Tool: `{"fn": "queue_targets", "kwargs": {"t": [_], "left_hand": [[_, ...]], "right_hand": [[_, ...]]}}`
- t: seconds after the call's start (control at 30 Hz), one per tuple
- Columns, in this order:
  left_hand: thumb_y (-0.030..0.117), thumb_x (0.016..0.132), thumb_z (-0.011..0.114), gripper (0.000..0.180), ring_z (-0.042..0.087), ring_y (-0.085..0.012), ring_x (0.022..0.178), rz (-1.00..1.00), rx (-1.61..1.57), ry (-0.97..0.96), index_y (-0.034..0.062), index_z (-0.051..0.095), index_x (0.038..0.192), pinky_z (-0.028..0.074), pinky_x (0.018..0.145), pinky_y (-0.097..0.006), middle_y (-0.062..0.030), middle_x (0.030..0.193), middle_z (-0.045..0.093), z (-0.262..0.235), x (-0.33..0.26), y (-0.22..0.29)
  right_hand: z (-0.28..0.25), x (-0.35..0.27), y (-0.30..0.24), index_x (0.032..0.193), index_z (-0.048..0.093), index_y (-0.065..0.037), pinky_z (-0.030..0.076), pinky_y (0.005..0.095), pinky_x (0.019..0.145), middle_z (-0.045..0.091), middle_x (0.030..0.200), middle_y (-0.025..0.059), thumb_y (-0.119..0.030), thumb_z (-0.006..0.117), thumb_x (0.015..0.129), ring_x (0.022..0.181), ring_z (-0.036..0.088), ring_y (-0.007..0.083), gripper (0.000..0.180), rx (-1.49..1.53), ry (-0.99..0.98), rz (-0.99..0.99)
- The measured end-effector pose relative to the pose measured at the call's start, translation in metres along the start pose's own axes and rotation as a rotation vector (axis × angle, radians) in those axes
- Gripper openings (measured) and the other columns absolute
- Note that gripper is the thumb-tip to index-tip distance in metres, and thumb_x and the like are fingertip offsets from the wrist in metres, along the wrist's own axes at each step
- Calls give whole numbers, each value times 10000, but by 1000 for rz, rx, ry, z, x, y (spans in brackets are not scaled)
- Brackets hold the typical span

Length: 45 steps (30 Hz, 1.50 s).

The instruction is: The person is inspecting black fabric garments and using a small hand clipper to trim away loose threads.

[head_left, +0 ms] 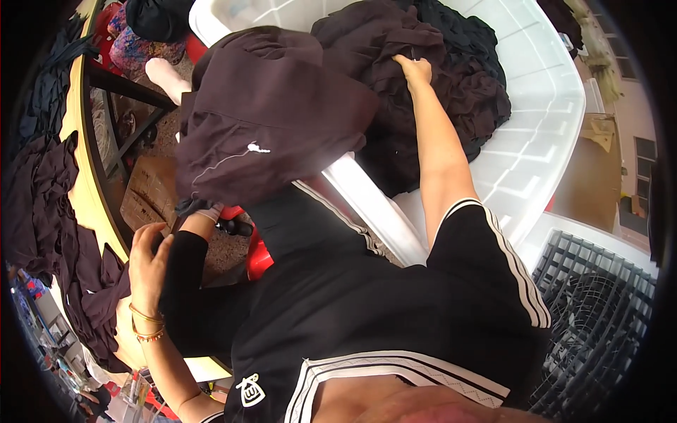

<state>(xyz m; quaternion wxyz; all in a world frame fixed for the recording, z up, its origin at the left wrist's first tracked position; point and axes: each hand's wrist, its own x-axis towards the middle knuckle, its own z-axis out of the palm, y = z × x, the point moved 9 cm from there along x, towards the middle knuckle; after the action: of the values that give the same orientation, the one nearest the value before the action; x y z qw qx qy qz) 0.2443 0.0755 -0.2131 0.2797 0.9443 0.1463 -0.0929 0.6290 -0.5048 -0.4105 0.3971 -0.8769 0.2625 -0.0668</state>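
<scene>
My right hand (417, 70) reaches into a large white plastic tub (543, 127) and closes on dark brown cloth (381, 42) heaped there. Another dark brown cloth piece (275, 106) is draped over my lap and the tub's near rim; a white knotted thread (255, 148) trails across it. At the left, my left hand (147, 271), with bangles on its wrist, holds nothing. Its fingers are apart and slightly bent, close to the edge of a wooden tabletop (106, 218).
Dark brown garments (42, 204) hang over the tabletop at the left, above a black metal frame (116, 84). A grey plastic grid crate (585, 303) stands at the right. Black cloth (462, 35) lies deeper in the tub. Something red (258, 254) shows below the draped cloth.
</scene>
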Motion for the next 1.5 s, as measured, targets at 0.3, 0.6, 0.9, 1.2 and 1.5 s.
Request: {"fn": "queue_targets", "kwargs": {"t": [0.3, 0.6, 0.9, 1.2, 1.5], "left_hand": [[134, 858, 645, 277, 595, -263, 968, -29, -120, -70, 6, 616, 1102, 470, 861, -335, -136, 1087, 611, -2, -2, 10], [96, 876, 622, 267, 609, -215, 965, 100, -390, -115, -23, 597, 1114, 471, 858, -300, -116, 1100, 586, 7, -13, 32], [115, 884, 649, 267, 571, -160, 957, 185, -442, 49, 18, 604, 1129, 459, 838, -279, -76, 1067, 573, -26, -24, 32], [163, 894, 647, 292, 600, -198, 962, 92, -356, 87, 8, 605, 1139, 479, 856, -299, -100, 1104, 582, -30, -27, 21], [103, 845, 631, 177, 634, -325, 918, 487, -179, 131, 20, 648, 1001, 504, 795, -352, -134, 1003, 636, -5, -28, 129]], "right_hand": [[-63, -45, -72, 1014, 650, 64, 534, 345, 805, 680, 974, 135, -106, 782, 680, 867, 665, 238, 397, 890, -364, 78], [-216, -149, -323, 1007, 649, 1, 549, 340, 753, 678, 938, 112, -204, 701, 776, 801, 650, 248, 313, 1067, -485, -458], [-163, -347, -439, 1025, 670, 40, 563, 309, 724, 704, 941, 121, -205, 721, 835, 816, 686, 183, 314, 673, -1004, -802], [-63, -383, -388, 1219, 542, 46, 388, 197, 412, 676, 954, 85, -156, 791, 752, 584, 546, 69, 566, -16, -992, -965], [-84, -225, -258, 1183, 639, -43, 295, 155, 382, 693, 1065, 85, -347, 698, 833, 414, 441, 23, 468, -169, -701, -736]]}}
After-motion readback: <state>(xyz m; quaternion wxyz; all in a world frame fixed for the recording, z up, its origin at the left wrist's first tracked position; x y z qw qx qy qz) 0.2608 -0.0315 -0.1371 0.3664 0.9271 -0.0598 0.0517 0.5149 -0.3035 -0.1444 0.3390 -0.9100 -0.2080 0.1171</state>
